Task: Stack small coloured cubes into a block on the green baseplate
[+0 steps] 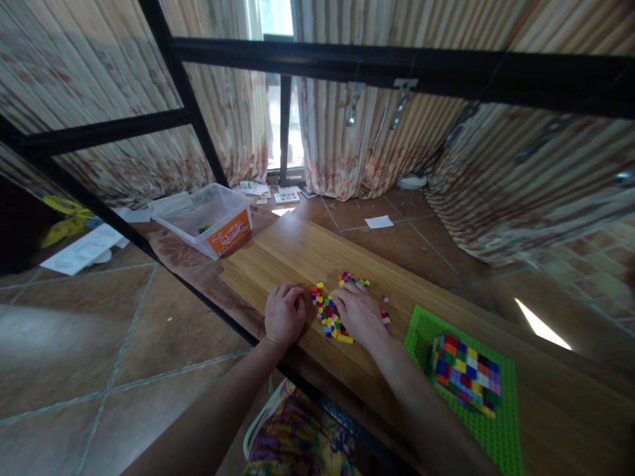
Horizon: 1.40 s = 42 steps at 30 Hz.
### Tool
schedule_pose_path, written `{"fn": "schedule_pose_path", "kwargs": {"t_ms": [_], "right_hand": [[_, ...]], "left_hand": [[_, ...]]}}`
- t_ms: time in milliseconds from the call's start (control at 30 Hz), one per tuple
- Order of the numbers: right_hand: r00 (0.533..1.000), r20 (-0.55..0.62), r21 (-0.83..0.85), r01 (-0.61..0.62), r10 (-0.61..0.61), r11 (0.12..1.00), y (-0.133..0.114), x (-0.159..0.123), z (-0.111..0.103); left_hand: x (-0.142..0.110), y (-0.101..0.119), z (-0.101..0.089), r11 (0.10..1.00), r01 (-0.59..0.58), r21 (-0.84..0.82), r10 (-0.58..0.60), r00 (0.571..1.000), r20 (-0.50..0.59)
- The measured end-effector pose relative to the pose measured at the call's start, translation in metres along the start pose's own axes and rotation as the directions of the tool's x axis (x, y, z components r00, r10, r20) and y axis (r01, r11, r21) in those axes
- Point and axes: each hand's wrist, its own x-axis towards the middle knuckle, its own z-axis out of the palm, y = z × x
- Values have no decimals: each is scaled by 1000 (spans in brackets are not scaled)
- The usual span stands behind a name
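Several small loose bricks (328, 316) in mixed colours lie in a pile on a pale wooden board (292, 254). My right hand (360, 312) lies palm down over the right part of the pile, fingers stretched toward it. My left hand (284, 314) rests on the board just left of the pile with its fingers curled under; whatever is inside them is hidden. To the right a green baseplate (501, 430) carries a block (465, 373) built of many-coloured bricks.
A clear plastic tub (208, 221) with an orange label stands at the board's far left corner. A black metal frame (397, 66) crosses overhead and down the left. Papers (84, 250) lie on the tiled floor; curtains hang behind.
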Motion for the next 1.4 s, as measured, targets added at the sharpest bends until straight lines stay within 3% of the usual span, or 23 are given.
{"fn": "schedule_pose_path", "kwargs": {"t_ms": [100, 200, 333, 467, 567, 667, 867, 1067, 1267, 1400], "right_hand": [[982, -142, 112, -110, 126, 988, 20, 0, -3], [929, -228, 239, -238, 293, 941, 48, 6, -1], [950, -176, 288, -202, 260, 936, 66, 11, 7], [994, -88, 311, -37, 68, 950, 59, 17, 14], [997, -35, 311, 72, -64, 948, 50, 22, 17], [994, -12, 309, 109, -111, 945, 40, 18, 18], [998, -10, 415, 65, -67, 907, 26, -9, 4], [968, -156, 496, -95, 196, 863, 47, -22, -13], [985, -27, 501, -134, 170, 855, 45, -26, -9], [969, -38, 605, -171, 242, 778, 40, -43, -14]], "left_hand": [[0, 1, -1, 1000, -2, 4, 2, 1000, 1], [1, 1, -2, 1000, -7, 11, 7, 1000, -4], [1, 0, -2, 1000, -11, 14, 11, 1000, -8], [1, 0, -1, 1000, -17, 10, 17, 1000, -12], [1, -1, 0, 1000, -18, 20, 18, 1000, -14], [1, -2, 0, 999, -21, 26, 21, 1000, -10], [2, -3, 1, 999, -31, 39, 31, 999, -13], [2, -2, 1, 999, -28, 35, 29, 1000, -11], [2, -3, 1, 999, -22, 36, 22, 1000, -6], [2, -3, 1, 999, -34, 28, 34, 999, -11]]}}
